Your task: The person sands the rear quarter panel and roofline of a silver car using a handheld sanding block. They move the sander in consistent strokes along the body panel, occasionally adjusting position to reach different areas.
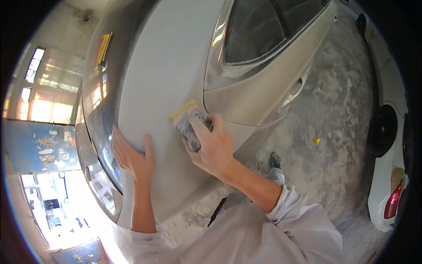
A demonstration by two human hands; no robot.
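Sanding block, grey and yellow-edged, sits against the pale car panel, clamped in the right hand, presumably for even pressure; left hand lies on the same panel, thumb spread from fingers, probably bracing; beyond, dark side window; farther, white car.

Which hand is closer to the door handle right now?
Right. The right hand, gripping a grey block, is below and left of the door handle in the picture; the left hand rests farther left, open on the grey panel.
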